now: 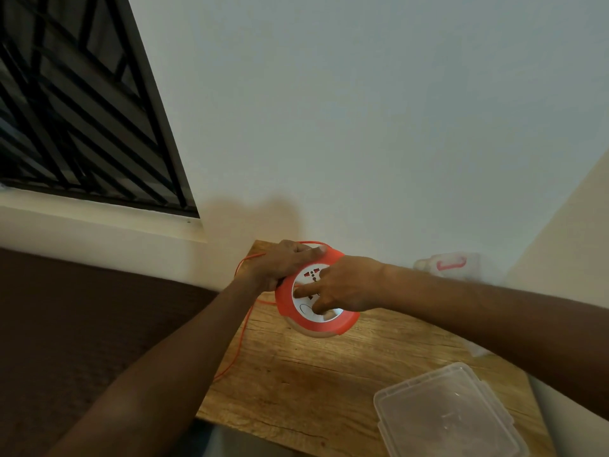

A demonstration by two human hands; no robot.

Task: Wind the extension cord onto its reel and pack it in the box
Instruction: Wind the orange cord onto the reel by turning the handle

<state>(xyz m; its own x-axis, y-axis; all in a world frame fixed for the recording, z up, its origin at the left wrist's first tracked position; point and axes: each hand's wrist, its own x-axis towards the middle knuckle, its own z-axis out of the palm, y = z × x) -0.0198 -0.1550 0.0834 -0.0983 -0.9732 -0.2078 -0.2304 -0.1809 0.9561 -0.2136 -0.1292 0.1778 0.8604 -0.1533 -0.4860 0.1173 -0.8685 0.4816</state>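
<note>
At the far left edge of the wooden table (296,384), the loose orange cord (238,344) hangs off the side and trails down toward the floor; where it ends is out of sight. It looks thin, limp and light. I judge it will follow wherever it is fed but can kink or slip off the rim if it goes slack.

Next over, my left hand (283,263) wraps over the upper left rim of the reel (318,298), fingers curled closed on the orange edge, with a loop of cord passing just behind the knuckles. I cannot tell whether the cord itself is pinched under the fingers.

Reel sits tilted toward me, its lower edge touching the table near the wall. Hard plastic, orange ring around a white socket face; I judge it rigid, fairly light and a bit slick. Best hold: the rim for steadying, the face for turning.

My right hand (339,290) lies across the white face, index finger extended and pressing, other fingers bent down onto the lower part of the face. Not clenched; it grasps nothing that I can see.

Further right, a clear plastic box (445,413) stands near the front corner, open, well apart from the reel. By the wall, a pale container with a red handle (449,263), blurred.
</note>
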